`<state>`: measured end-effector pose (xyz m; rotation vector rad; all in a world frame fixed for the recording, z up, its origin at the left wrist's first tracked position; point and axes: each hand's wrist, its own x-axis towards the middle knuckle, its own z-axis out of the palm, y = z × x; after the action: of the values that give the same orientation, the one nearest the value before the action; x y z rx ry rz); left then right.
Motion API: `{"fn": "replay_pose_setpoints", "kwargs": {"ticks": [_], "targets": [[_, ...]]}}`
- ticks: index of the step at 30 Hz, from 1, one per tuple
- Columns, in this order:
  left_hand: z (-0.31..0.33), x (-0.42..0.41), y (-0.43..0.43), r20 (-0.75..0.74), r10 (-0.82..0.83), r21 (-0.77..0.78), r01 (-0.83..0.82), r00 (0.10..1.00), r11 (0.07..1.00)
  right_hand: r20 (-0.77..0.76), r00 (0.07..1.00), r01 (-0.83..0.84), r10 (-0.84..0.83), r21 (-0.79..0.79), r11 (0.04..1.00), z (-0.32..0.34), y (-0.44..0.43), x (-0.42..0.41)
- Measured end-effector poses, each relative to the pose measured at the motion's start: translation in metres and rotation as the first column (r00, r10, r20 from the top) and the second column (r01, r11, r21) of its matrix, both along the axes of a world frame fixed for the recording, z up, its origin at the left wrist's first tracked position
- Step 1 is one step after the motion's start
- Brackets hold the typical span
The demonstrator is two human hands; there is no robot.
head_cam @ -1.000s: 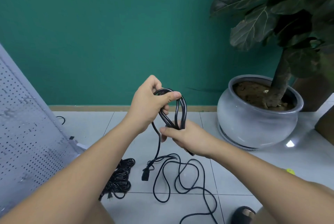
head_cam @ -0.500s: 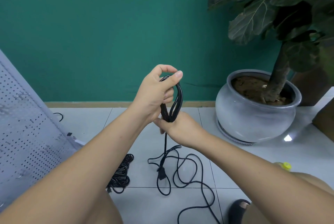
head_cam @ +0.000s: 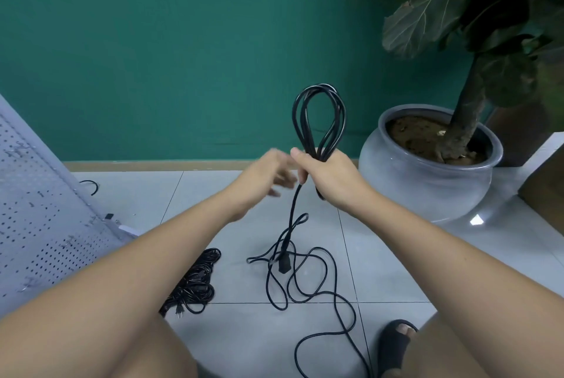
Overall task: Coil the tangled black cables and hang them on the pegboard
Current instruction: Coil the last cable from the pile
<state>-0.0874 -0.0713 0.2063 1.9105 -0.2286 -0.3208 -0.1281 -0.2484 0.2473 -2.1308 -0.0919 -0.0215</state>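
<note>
The black cable is up in the air in front of the person. Several loops of it are gathered into a long teardrop that stands upright above the right hand, whose fingers and thumb are curled tight round the pinched base of the loops. One strand drops from under that fist to the tiled floor, where the uncoiled length lies in loose, crossing curves. A chunky black connector hangs among them just above or on the tiles, I can't tell which, and a long tail runs toward the person's sandalled foot. The left hand is just left of the hanging strand, level with the right fist. It is blurred, with fingers loosely stretched toward the cable and nothing held in them that I can see, and I can't tell whether they touch the strand. A second black cable bundle lies in a dense tangle on the floor, left of the loose curves and beside the person's left knee, with a pronged plug at its near end. The white pegboard leans at the far left, its foot on the tiles, and a small dark hook lies on the floor near it. To the right, a round grey pot holds a large-leaved plant against the green wall.
</note>
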Motion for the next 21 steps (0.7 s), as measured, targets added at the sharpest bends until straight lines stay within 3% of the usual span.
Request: {"fn": "replay_pose_setpoints", "kwargs": {"ticks": [2,4,11,15,19,21], "targets": [[-0.029,-0.002,0.005,-0.087,-0.135,0.276,0.154,0.987,0.949,0.002,1.0,0.022,-0.022,0.0,1.0,0.001,-0.004,-0.001],[-0.053,-0.007,0.006,-0.142,-0.221,0.421,0.261,0.965,0.869,0.01,0.999,0.046,-0.046,0.003,0.999,0.002,-0.007,0.0],[-0.1,-0.026,0.01,-0.166,-0.341,0.429,0.379,0.925,0.82,0.039,0.991,0.129,-0.132,0.063,0.99,0.004,-0.012,0.005],[-0.093,-0.027,0.016,-0.067,-0.29,0.488,0.285,0.955,0.825,0.035,0.978,0.2,-0.204,0.093,0.975,0.005,-0.019,0.012],[-0.091,-0.026,0.019,0.183,-0.199,0.664,0.028,0.963,0.747,0.044,0.968,0.239,-0.246,0.121,0.963,0.006,-0.024,0.014],[-0.088,-0.026,0.023,0.192,-0.148,0.672,-0.02,0.97,0.74,0.045,0.967,0.242,-0.251,0.143,0.96,0.006,-0.023,0.013]]}}
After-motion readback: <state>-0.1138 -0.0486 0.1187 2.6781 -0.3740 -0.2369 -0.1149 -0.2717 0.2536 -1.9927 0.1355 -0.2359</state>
